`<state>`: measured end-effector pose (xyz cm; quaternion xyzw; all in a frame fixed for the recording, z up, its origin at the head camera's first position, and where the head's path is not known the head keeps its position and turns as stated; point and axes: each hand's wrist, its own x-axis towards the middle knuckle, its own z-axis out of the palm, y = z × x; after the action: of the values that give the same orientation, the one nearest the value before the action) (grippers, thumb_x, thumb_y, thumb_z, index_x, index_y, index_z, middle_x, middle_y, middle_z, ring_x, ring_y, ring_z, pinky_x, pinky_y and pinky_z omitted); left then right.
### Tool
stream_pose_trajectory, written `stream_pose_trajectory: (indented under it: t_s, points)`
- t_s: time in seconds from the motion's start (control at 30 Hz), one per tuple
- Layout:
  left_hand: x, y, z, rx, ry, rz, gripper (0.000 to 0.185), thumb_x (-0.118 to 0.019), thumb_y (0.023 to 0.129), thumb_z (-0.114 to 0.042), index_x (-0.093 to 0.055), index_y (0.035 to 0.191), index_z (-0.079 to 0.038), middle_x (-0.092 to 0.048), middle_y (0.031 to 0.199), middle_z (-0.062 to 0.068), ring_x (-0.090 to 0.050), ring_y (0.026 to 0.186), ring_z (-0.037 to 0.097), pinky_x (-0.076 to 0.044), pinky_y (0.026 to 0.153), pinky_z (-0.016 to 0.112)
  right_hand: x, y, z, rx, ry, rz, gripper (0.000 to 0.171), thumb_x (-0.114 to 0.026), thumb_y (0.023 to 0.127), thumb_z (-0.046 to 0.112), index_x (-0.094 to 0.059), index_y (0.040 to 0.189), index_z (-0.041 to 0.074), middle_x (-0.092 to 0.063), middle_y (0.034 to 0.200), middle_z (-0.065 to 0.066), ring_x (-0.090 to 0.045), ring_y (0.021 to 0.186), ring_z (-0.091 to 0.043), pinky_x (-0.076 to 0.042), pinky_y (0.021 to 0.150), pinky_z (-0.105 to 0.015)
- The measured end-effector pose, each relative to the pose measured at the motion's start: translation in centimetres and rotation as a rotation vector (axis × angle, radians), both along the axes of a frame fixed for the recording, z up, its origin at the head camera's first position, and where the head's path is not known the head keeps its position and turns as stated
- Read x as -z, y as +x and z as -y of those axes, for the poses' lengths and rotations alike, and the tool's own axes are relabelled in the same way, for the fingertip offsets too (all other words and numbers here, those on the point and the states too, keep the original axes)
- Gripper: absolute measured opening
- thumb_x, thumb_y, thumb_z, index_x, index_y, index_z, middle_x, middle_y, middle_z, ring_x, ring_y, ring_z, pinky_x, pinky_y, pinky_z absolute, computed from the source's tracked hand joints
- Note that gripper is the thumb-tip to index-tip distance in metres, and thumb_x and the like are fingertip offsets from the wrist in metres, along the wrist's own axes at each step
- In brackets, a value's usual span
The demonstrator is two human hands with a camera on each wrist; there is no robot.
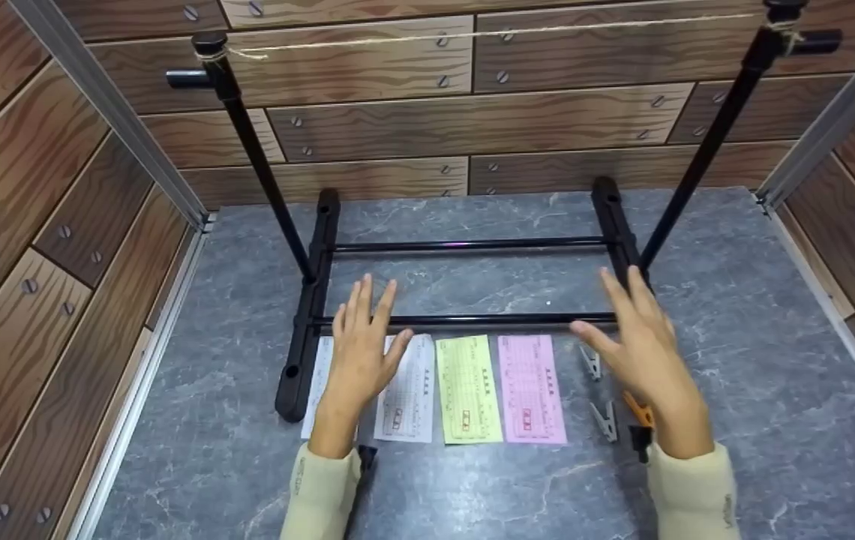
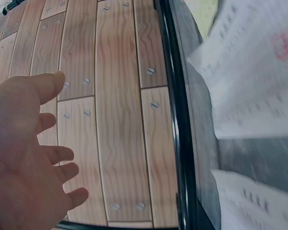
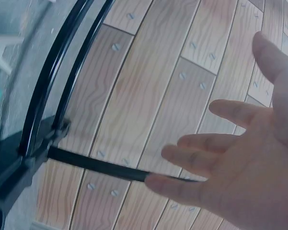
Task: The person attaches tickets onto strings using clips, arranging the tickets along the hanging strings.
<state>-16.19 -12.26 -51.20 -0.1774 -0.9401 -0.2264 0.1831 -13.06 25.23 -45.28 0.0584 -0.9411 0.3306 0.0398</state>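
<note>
My left hand (image 1: 360,349) hovers with spread fingers over two white paper slips (image 1: 409,390), partly covering the outer one. To their right lie a yellow slip (image 1: 469,390) and a pink slip (image 1: 532,390), printed with tables and red stamps. My right hand (image 1: 641,349), fingers spread and holding nothing, is near the right foot of a black rack (image 1: 472,320). Beside it on the table are two grey clips (image 1: 604,421) and an orange clip (image 1: 637,410), the latter partly hidden by the hand. The right wrist view shows a pale clip (image 3: 0,52) and a teal piece at the left edge.
A thin string (image 1: 487,34) is tied between the tops of the rack's two uprights (image 1: 262,165). Wood-patterned walls (image 1: 367,135) with grey metal corner strips enclose the grey marbled table (image 1: 472,495) at the back and both sides.
</note>
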Motion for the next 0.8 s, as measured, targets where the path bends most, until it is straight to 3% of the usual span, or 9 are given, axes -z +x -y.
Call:
stream_pose_trajectory:
  t_s: [0.17,0.27,0.5,0.63,0.8]
  points:
    - [0.2,0.8,1.6,-0.065,0.027,0.035,0.071,-0.069,0.096,-0.028,-0.036,0.158,-0.013,-0.032,0.157,0.026,-0.039,0.137,0.045,-0.034,0.106,0.064,0.1,0.5,-1.1,-0.003,0.012,0.041,0.076,-0.056,0.099,0.052,-0.035,0.157,0.006,-0.030,0.156,-0.028,-0.030,0.138,-0.054,-0.025,0.106,-0.072]
    - [0.5,1.7,2.2,-0.120,0.058,0.101,0.067,-0.069,0.097,-0.026,-0.040,0.156,-0.012,-0.036,0.154,0.027,-0.045,0.132,0.047,-0.040,0.101,0.065,0.9,0.5,-1.6,-0.033,0.052,0.102,0.075,-0.054,0.100,0.054,-0.042,0.151,0.000,-0.041,0.149,-0.029,-0.037,0.134,-0.052,-0.029,0.106,-0.069]
    - [1.9,3.1,3.0,-0.244,0.121,0.251,0.054,-0.066,0.097,-0.026,-0.053,0.147,-0.008,-0.047,0.146,0.028,-0.051,0.124,0.048,-0.046,0.092,0.063,3.9,-1.2,-1.5,-0.038,0.153,0.196,0.062,-0.060,0.100,0.040,-0.052,0.141,-0.006,-0.052,0.138,-0.032,-0.047,0.126,-0.052,-0.035,0.103,-0.066]
    - [2.2,3.9,3.3,-0.340,0.084,0.317,0.044,-0.063,0.097,-0.025,-0.062,0.137,-0.007,-0.059,0.132,0.025,-0.060,0.110,0.047,-0.051,0.083,0.062,4.8,-1.8,-1.0,-0.017,0.207,0.265,0.062,-0.061,0.100,0.041,-0.052,0.142,-0.004,-0.055,0.135,-0.031,-0.051,0.122,-0.051,-0.040,0.099,-0.065]
    - [2.5,4.5,3.1,-0.469,0.004,0.349,0.031,-0.062,0.096,-0.023,-0.072,0.116,-0.001,-0.068,0.105,0.024,-0.065,0.088,0.047,-0.052,0.069,0.061,5.1,-2.1,-0.9,0.007,0.268,0.310,0.060,-0.066,0.098,0.033,-0.051,0.142,-0.005,-0.054,0.135,-0.032,-0.050,0.122,-0.052,-0.040,0.098,-0.065]
